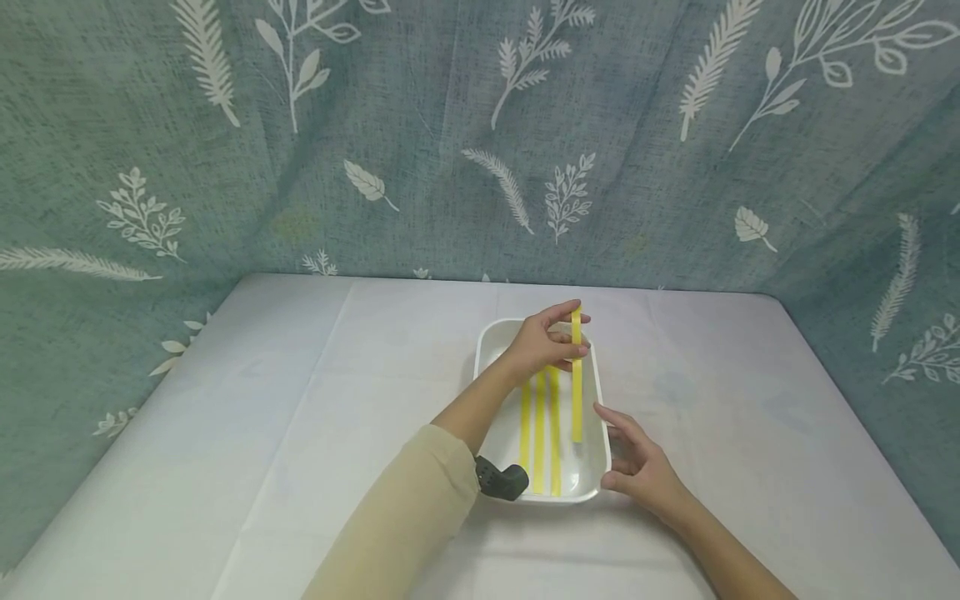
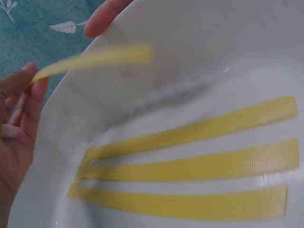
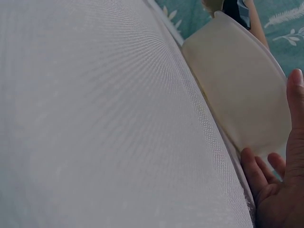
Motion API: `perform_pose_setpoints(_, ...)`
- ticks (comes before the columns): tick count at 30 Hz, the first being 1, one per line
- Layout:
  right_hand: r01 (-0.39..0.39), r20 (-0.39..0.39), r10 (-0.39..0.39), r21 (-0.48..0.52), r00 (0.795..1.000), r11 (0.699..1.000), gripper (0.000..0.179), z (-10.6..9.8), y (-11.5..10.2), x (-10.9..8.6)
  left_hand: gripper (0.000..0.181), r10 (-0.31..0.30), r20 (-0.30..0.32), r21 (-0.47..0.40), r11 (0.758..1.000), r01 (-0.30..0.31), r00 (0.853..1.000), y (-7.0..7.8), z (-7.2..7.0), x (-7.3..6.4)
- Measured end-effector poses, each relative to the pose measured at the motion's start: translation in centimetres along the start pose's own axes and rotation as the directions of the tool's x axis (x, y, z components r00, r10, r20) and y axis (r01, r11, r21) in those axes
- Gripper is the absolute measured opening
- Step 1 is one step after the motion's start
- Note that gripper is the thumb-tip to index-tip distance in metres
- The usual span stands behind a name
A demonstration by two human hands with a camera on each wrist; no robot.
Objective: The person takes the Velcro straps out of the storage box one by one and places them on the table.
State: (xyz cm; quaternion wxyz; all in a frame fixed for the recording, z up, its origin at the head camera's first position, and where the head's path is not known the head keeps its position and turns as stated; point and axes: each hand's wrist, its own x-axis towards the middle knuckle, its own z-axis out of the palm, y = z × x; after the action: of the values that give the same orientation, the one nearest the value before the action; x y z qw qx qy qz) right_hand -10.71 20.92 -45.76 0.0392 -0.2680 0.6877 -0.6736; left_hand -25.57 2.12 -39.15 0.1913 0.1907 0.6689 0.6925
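A white rectangular tray (image 1: 605, 467) with raised walls stands on the table. Three flat yellow strips (image 2: 199, 173) lie side by side along its bottom, their far ends close together in the left wrist view. My left hand (image 1: 542, 343), reaching in from a beige sleeve, pinches one end of another yellow strip (image 1: 577, 400) over the tray's right side. That strip's other end hangs loose above the bottom. At the tray's right wall, my right hand (image 1: 641, 467) rests with spread fingers at the rim; the right wrist view shows its lower fingers (image 3: 254, 171) near the base.
A white cloth (image 1: 360, 375) covers the table. Behind it and along both sides hangs a blue-green curtain (image 1: 420, 167) with white leaf prints. A black device (image 1: 502, 481) on the left wrist overlaps the tray's near left corner.
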Motion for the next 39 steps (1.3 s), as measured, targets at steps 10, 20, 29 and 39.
perform_pose_setpoints(10,-0.034,-0.002,0.034,0.022,0.999,0.999,0.082,-0.1,-0.1,0.0,0.078,0.026,0.052,-0.026,0.999,-0.024,0.998,2.1,-1.0,-0.3)
perform_pose_setpoints(20,-0.017,0.023,0.016,0.049,1.000,0.999,0.082,-0.2,0.1,-0.1,0.086,0.043,-0.004,-0.032,0.999,-0.043,0.999,3.8,-3.0,-1.1)
perform_pose_setpoints(29,-0.002,-0.005,0.002,0.012,1.000,1.000,0.083,-0.3,0.1,-0.1,0.088,0.021,-0.002,0.015,1.000,-0.020,1.000,4.8,-5.3,-2.4)
perform_pose_setpoints(39,-0.002,0.012,0.001,0.038,1.000,0.999,0.082,-0.3,0.1,0.0,0.087,0.015,0.032,0.011,1.000,-0.015,0.999,5.5,-7.5,-4.5)
